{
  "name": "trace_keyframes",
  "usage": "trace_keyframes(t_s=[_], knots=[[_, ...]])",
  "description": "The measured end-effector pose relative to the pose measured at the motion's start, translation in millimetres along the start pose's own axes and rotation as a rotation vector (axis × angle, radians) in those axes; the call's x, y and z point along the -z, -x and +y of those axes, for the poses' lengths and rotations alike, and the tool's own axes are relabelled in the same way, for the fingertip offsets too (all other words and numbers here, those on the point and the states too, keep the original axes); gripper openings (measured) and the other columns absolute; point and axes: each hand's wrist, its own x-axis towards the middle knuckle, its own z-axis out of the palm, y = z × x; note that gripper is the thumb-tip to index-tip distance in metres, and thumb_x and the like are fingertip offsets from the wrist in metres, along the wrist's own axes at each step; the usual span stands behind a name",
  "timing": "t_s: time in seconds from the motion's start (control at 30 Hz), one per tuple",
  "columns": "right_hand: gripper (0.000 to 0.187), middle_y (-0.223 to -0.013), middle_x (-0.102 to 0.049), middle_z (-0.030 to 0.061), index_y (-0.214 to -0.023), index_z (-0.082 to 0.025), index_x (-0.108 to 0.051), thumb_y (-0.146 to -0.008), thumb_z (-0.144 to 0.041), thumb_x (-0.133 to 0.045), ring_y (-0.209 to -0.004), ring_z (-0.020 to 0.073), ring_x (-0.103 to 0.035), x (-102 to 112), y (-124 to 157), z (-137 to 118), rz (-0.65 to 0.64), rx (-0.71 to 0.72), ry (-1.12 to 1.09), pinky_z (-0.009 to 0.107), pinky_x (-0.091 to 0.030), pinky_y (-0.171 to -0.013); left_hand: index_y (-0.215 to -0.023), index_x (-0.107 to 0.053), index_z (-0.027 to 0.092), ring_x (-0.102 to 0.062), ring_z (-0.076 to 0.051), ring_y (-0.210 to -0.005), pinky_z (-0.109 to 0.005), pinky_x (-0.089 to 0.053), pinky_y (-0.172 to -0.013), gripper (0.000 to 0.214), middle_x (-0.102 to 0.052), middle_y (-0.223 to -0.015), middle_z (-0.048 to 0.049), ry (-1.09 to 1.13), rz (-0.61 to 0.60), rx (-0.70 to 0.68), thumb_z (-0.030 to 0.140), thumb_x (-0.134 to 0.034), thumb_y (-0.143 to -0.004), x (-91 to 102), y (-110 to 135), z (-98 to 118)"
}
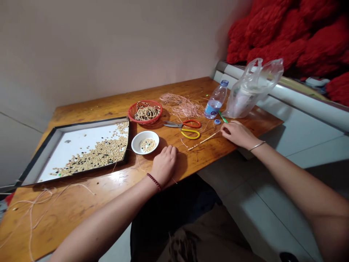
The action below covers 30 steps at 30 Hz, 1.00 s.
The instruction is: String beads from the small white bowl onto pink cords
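Head view: bead strand (204,141) lay on the bench (109,183) between the hands, axis running from left hand (163,164) to right hand (237,134); right, nearer, pinched its end; left curled, grip unclear.

The left hand (163,163) hides its curled fingertips. The bag (253,87) at the table's (81,203) far right corner veils its contents. The table's near left corner is cropped.
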Motion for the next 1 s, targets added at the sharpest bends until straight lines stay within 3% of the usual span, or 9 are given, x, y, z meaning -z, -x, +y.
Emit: trace_keyframes(t_s=[0.13, 0.3, 0.4, 0.57, 0.67, 0.8, 0.87, 1.0], knots=[[0.015, -0.064, -0.059, -0.0002, -0.081, -0.021, -0.051, -0.087, -0.032, -0.044, -0.060, 0.0151, -0.055, 10, -5, -2, 0.000, -0.219, -0.478, 0.026, -0.041, -0.064, -0.094, -0.051, 0.012, -0.052, -0.021, -0.086, -0.030, -0.046, -0.067, 0.013, -0.056, -0.094, -0.0082, -0.026, 0.005, -0.003, 0.017, -0.039, -0.095, -1.2, 1, -2], [0.034, -0.067, -0.055, 0.0010, -0.068, -0.019, -0.053, -0.079, -0.051, -0.053, -0.065, 0.0153, -0.051, 21, -22, -16, 0.066, -0.217, -0.737, 0.027, -0.041, -0.064, -0.094, -0.051, 0.013, -0.053, -0.020, -0.084, -0.029, -0.046, -0.066, 0.010, -0.055, -0.092, -0.0073, -0.020, 0.037, -0.004, 0.015, -0.041, -0.094, -3.1, 3, -4], [0.035, -0.069, -0.055, 0.0012, -0.071, -0.019, -0.056, -0.079, -0.054, -0.055, -0.068, 0.0156, -0.052, 17, -35, -21, 0.098, -0.226, -0.824, 0.027, -0.042, -0.066, -0.093, -0.051, 0.013, -0.053, -0.019, -0.082, -0.029, -0.046, -0.065, 0.010, -0.055, -0.091, -0.0067, -0.038, 0.046, -0.002, 0.015, -0.041, -0.094, -3.3, 3, -6], [0.036, -0.069, -0.057, 0.0015, -0.074, -0.018, -0.058, -0.079, -0.053, -0.055, -0.062, 0.0143, -0.051, -8, -66, -23, 0.218, -0.256, -0.810, 0.026, -0.042, -0.060, -0.095, -0.052, 0.014, -0.052, -0.019, -0.080, -0.029, -0.043, -0.062, 0.011, -0.056, -0.091, -0.0064, -0.108, 0.117, 0.003, 0.015, -0.041, -0.094, 9.4, 3, -15], [0.031, -0.073, -0.062, 0.0036, -0.075, -0.017, -0.060, -0.081, -0.047, -0.052, -0.067, 0.0162, -0.055, -19, -93, -32, 0.225, -0.206, -0.723, 0.028, -0.044, -0.064, -0.094, -0.052, 0.016, -0.052, -0.019, -0.080, -0.029, -0.042, -0.061, 0.012, -0.056, -0.088, -0.0063, -0.170, 0.183, 0.017, 0.016, -0.040, -0.094, 23.3, 5, -24], [0.026, -0.079, -0.068, 0.0048, -0.079, -0.019, -0.064, -0.083, -0.041, -0.050, -0.074, 0.0177, -0.060, -24, -129, -58, 0.119, -0.104, -0.634, 0.028, -0.044, -0.070, -0.095, -0.053, 0.017, -0.052, -0.020, -0.079, -0.030, -0.042, -0.062, 0.011, -0.056, -0.088, -0.0057, -0.252, 0.274, 0.004, 0.019, -0.042, -0.094, 37.3, 10, -40], [0.028, -0.078, -0.068, 0.0046, -0.079, -0.019, -0.065, -0.083, -0.042, -0.050, -0.070, 0.0175, -0.059, -26, -143, -75, 0.083, -0.103, -0.584, 0.028, -0.043, -0.065, -0.098, -0.053, 0.016, -0.052, -0.020, -0.080, -0.031, -0.043, -0.063, 0.012, -0.057, -0.090, -0.0059, -0.280, 0.305, 0.012, 0.018, -0.043, -0.093, 40.4, 12, -47], [0.028, -0.078, -0.067, 0.0053, -0.080, -0.021, -0.065, -0.086, -0.040, -0.046, -0.070, 0.0188, -0.060, -33, -152, -108, 0.125, -0.053, -0.476, 0.028, -0.042, -0.064, -0.098, -0.054, 0.016, -0.053, -0.020, -0.082, -0.033, -0.045, -0.069, 0.012, -0.058, -0.092, -0.0064, -0.341, 0.366, 0.016, 0.016, -0.043, -0.092, 37.6, 17, -57]])
